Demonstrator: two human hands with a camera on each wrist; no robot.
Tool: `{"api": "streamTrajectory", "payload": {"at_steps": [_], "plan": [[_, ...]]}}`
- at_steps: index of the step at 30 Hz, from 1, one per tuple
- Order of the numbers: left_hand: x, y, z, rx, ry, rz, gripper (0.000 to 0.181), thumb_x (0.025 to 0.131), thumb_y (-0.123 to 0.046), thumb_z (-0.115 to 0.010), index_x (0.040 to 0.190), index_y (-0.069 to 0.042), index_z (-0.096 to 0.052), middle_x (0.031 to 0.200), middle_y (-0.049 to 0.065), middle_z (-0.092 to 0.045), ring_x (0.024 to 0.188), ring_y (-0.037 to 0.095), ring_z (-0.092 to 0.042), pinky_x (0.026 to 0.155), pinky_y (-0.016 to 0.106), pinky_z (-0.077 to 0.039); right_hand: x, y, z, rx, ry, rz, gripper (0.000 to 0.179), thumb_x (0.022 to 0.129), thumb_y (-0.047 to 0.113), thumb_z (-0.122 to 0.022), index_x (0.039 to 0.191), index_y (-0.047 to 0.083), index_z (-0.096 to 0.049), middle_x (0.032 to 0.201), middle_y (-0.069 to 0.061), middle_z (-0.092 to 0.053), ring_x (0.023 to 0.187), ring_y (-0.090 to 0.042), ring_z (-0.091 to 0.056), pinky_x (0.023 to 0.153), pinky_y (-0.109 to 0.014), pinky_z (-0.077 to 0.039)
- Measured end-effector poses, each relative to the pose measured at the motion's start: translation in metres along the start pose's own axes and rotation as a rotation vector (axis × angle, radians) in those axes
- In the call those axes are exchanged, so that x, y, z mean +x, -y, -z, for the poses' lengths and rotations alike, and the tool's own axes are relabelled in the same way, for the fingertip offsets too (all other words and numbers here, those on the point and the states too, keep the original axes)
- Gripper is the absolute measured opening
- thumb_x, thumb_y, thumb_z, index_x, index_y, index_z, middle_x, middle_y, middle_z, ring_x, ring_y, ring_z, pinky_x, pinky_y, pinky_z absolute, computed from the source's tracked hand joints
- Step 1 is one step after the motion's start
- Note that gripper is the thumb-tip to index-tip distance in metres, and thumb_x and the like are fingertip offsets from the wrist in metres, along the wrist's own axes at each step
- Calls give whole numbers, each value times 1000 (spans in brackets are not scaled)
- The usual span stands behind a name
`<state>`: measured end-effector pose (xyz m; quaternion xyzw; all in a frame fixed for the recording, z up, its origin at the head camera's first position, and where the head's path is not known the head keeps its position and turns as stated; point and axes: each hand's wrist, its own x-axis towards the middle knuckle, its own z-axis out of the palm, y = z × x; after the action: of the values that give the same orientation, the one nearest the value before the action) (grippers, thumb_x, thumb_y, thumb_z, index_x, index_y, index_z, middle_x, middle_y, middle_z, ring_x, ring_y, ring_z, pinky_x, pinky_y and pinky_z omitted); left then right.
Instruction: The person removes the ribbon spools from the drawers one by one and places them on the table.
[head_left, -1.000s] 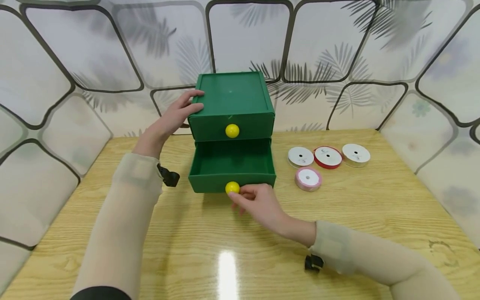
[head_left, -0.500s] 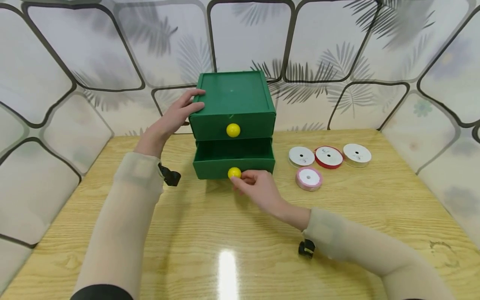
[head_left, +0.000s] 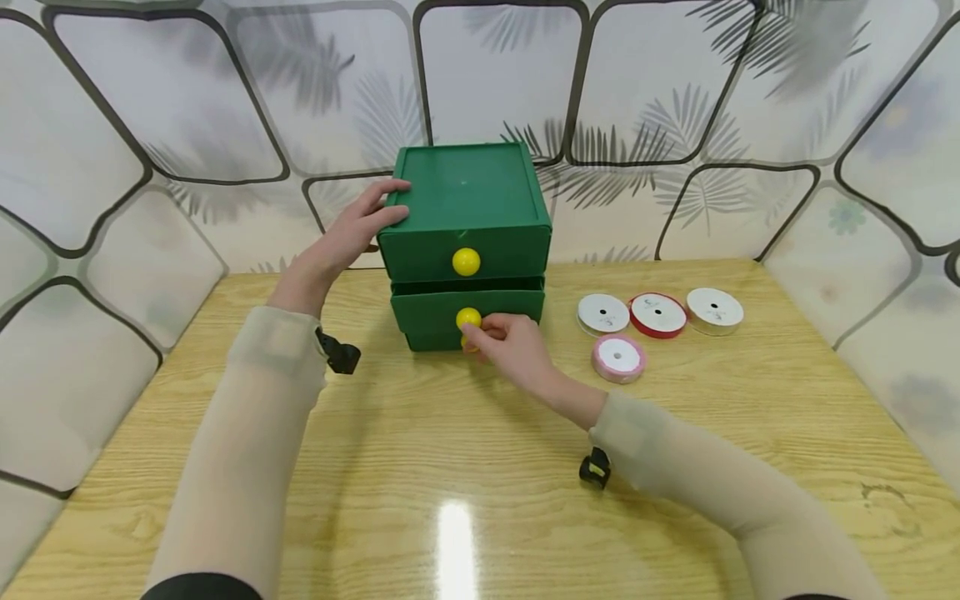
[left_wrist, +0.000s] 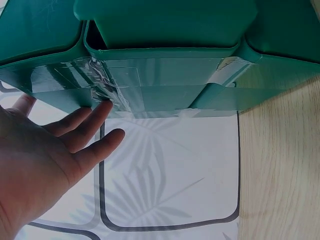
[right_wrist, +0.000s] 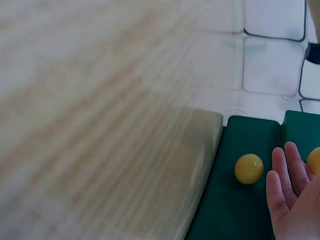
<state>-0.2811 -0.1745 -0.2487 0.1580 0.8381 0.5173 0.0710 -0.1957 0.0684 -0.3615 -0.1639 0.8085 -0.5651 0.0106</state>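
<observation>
Spools (head_left: 712,310) at right carry print (head_left: 663,319) too tiny for me, table (head_left: 420,467) stretches out near side. My right hand (head_left: 517,354) pinches the knob (head_left: 469,316) of the ajar middle drawer (head_left: 423,313), left hand (head_left: 352,229) uncurled on the box (head_left: 468,187), left edge

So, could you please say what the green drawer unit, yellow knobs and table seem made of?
The green drawer unit looks like satin plastic: smooth, thin panels. The yellow knobs, perhaps plastic or painted wood, look glossy, with highlights. The table seems glossy wood or laminate, showing grain and glare.
</observation>
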Motion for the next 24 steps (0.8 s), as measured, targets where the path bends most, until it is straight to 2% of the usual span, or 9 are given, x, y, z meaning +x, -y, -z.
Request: {"api": "streamTrajectory", "payload": {"at_steps": [6,13,20,24], "plan": [[-1,1,0,-2,0,2,56,102,-39,-46,153,-26,-27,161,8,-13,141,32,-22,101,60,-27,10,0,2,1,1,-31,33,96,32,-64,96,-1,-71,86,-10,-73,80,-35,-66,74,-41,-53],[0,1,0,-6,0,-6,56,102,-38,-46,153,-25,-27,160,10,-15,141,33,-24,101,60,-27,19,-3,4,12,-2,-31,34,97,30,-62,100,-2,-70,88,-11,-73,81,-28,-67,79,-47,-52],[0,0,0,-3,4,-6,56,102,-39,-45,153,-25,-26,160,9,-14,141,33,-23,102,61,-26,18,-2,6,18,28,-45,36,98,31,-60,104,-4,-68,91,-11,-73,85,-27,-67,82,-48,-51],[0,0,0,1,7,-5,57,102,-38,-45,153,-25,-26,160,10,-14,140,33,-23,101,62,-26,14,-3,6,52,52,-76,36,98,30,-61,105,-5,-67,92,-13,-73,88,-33,-66,84,-47,-51]]}}
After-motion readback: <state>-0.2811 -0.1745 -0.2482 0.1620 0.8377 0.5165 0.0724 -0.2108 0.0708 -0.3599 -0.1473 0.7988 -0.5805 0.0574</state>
